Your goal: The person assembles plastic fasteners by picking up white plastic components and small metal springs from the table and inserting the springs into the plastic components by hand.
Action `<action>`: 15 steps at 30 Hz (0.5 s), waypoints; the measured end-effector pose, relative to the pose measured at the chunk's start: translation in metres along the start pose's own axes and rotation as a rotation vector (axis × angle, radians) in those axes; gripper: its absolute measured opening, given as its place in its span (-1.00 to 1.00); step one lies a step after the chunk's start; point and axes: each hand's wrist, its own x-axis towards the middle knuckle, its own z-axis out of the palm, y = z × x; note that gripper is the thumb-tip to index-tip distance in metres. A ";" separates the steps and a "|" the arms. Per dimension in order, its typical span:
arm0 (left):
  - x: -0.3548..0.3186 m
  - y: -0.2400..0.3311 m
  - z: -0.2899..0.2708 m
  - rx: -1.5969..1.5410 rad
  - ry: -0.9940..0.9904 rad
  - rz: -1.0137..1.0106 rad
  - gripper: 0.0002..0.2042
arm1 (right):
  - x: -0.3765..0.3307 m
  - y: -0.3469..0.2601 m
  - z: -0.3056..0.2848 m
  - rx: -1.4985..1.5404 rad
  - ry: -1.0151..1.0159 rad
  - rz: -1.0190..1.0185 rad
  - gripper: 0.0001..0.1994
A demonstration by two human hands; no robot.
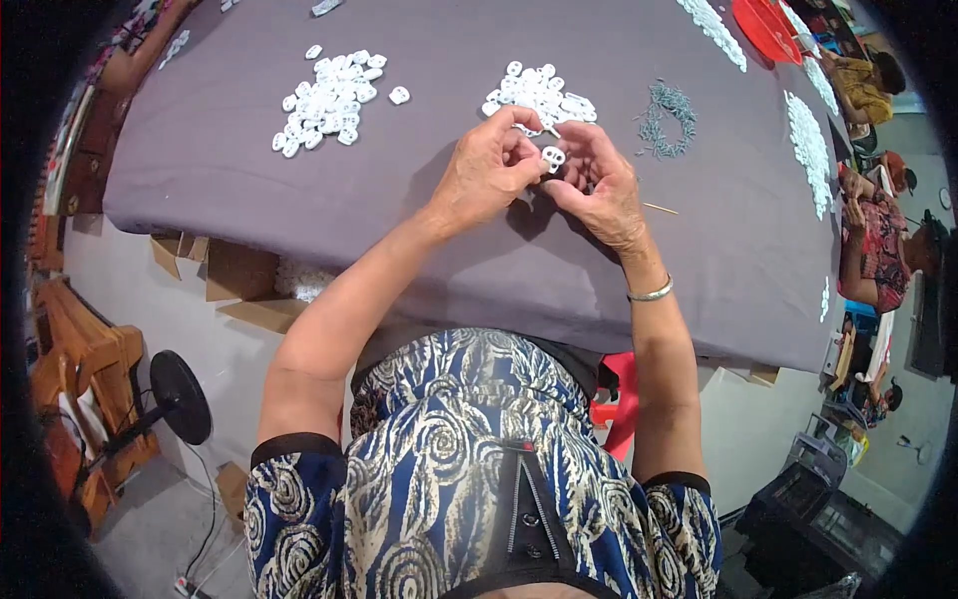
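Note:
My left hand (pixel 486 172) pinches a small white plastic piece (pixel 553 158) with round holes, between thumb and fingertips, over the near part of the table. My right hand (pixel 602 187) is close against its right side, with the fingers curled and the thumb bent in below; what those fingers hold, if anything, is hidden. A heap of similar white pieces (pixel 537 88) lies just beyond both hands. To the right of it is a loose ring of small grey-blue parts (pixel 667 120), thin and short.
A second heap of white pieces (pixel 329 103) sits at left. A thin stick (pixel 661 209) lies right of my hand. Along the right side are white rows (pixel 808 155) and a red tray (pixel 766 30). Other people (pixel 878 235) sit beyond. Open cardboard boxes (pixel 242 272) stand below the grey tablecloth (pixel 738 270).

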 end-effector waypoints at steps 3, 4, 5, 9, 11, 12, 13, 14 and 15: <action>0.001 0.002 -0.001 -0.008 -0.019 -0.012 -0.69 | 0.002 0.006 -0.003 -0.074 -0.012 -0.056 -0.61; 0.001 0.002 -0.001 -0.032 -0.023 -0.020 -0.70 | 0.001 0.006 -0.003 -0.147 -0.026 -0.093 -0.61; 0.001 0.003 0.000 -0.034 -0.022 -0.020 -0.70 | 0.000 0.005 -0.003 -0.149 -0.027 -0.093 -0.61; 0.003 0.005 -0.007 0.007 -0.058 0.014 -0.74 | 0.004 0.001 0.004 -0.437 -0.058 -0.256 -0.64; -0.004 0.011 -0.011 -0.006 -0.038 -0.020 -0.77 | 0.004 -0.002 0.013 -0.419 -0.047 -0.242 -0.64; -0.003 0.003 -0.010 0.017 -0.043 0.038 -0.78 | 0.003 0.000 0.011 -0.431 -0.057 -0.239 -0.65; 0.000 -0.004 -0.011 0.051 -0.043 0.097 -0.79 | 0.002 -0.004 0.011 -0.497 -0.034 -0.211 -0.67; -0.001 0.005 -0.008 0.014 -0.064 0.075 -0.80 | 0.000 -0.006 0.011 -0.558 -0.012 -0.183 -0.69; 0.001 0.000 -0.005 0.026 -0.051 0.090 -0.80 | -0.002 -0.005 0.008 -0.614 -0.011 -0.202 -0.71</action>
